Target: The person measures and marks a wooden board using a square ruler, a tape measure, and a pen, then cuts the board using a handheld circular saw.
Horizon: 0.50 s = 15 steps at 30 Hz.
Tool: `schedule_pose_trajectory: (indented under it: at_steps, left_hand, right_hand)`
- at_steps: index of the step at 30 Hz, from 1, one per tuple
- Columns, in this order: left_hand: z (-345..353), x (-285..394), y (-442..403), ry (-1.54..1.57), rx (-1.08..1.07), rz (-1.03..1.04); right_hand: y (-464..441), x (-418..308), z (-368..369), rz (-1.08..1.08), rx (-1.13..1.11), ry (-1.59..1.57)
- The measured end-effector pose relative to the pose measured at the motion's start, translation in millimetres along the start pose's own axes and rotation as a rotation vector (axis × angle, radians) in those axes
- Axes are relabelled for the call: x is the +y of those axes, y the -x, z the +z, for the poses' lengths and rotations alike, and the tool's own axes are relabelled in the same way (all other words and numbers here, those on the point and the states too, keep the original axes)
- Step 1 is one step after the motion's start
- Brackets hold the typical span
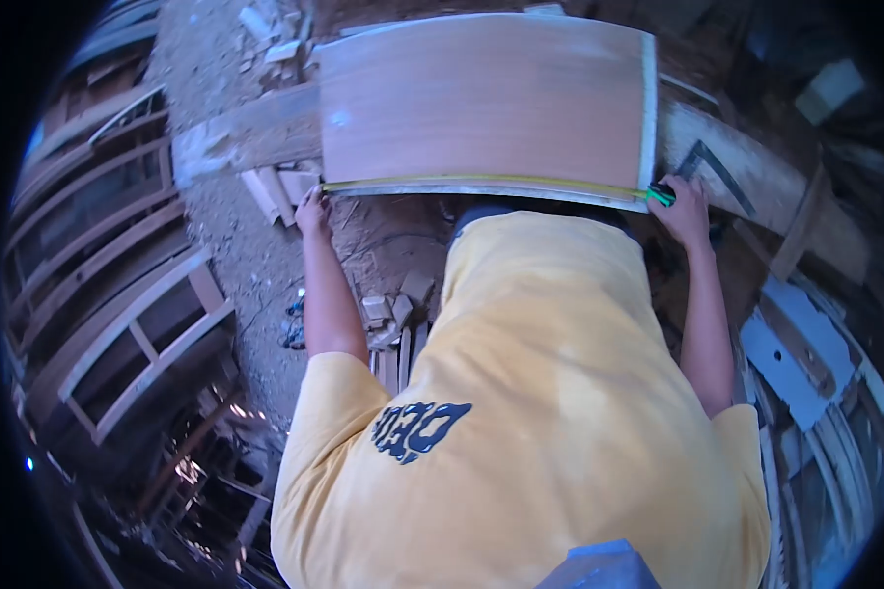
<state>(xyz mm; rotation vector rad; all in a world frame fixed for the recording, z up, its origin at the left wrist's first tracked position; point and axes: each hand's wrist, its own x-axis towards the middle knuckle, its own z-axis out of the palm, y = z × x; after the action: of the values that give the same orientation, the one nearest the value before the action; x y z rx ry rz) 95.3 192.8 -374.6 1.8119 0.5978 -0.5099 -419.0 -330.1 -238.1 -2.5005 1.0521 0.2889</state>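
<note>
A yellow tape measure [481, 180] is stretched along the near edge of a wide wooden panel [481, 103]. At the panel's near left corner, my left hand [313, 209] is closed on the tape's free end. My right hand [688, 208] grips the green tape case at the near right corner, its fingers partly around it. The panel has a pale strip down its right side and lies across a long plank [250, 128].
A metal square [722, 177] lies on the plank's right part. Wood offcuts [391, 312] are scattered on the ground [265, 265]. Wooden frames [147, 344] stand at left. A white board [798, 348] and long strips are at right.
</note>
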Motion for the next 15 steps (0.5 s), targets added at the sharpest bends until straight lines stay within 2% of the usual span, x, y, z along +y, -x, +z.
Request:
schedule_pose_trajectory:
  at_steps: [2,6,8,10,15]
  left_hand:
    - [7.4,-0.5,-7.0,-0.041,-0.059,-0.083]
    - [21.9,6.8,-2.1,-0.053,-0.061,-0.083]
    - [20.3,5.5,0.5,-0.075,-0.040,-0.076]
    - [18.3,5.4,0.3,-0.017,-0.101,-0.058]
    - [23.4,4.0,10.4,-0.020,-0.066,-0.018]
  right_hand:
    - [0.5,10.2,-4.5,0.040,0.006,0.050]
    - [1.2,15.9,-6.7,0.068,0.010,0.055]
    - [3.7,16.9,-5.8,0.042,0.125,0.074]
    - [4.4,17.3,-9.8,0.070,0.067,0.070]
    - [4.1,22.1,-5.4,0.063,0.055,0.100]
